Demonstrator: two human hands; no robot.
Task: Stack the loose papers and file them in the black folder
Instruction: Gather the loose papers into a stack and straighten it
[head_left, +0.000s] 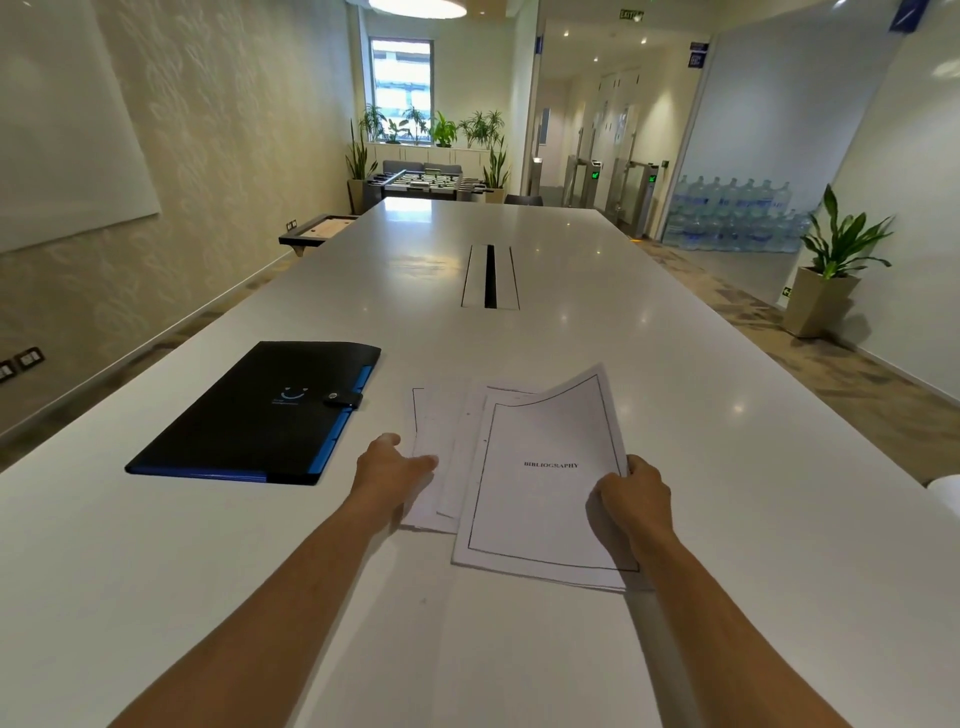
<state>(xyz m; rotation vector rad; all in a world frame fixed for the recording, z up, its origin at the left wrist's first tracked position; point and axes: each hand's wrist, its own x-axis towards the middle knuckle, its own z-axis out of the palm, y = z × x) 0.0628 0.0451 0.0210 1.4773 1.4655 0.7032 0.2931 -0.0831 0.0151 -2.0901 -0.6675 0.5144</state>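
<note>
Several loose white papers lie fanned on the white table (675, 364) in front of me. The top sheet (545, 499) has a black border and the word BIBLIOGRAPHY; its far right corner curls upward. My right hand (636, 499) pinches that sheet at its right edge. My left hand (392, 465) rests flat on the left papers (436, 415), fingers together, pressing their left edge. The black folder (260, 410) with blue edging and a snap strap lies closed on the table, to the left of the papers and apart from them.
A cable slot (490, 276) runs along the middle of the long table. A white object (948, 493) pokes in at the right edge. Potted plants, a foosball table and stacked water bottles stand far off around the room.
</note>
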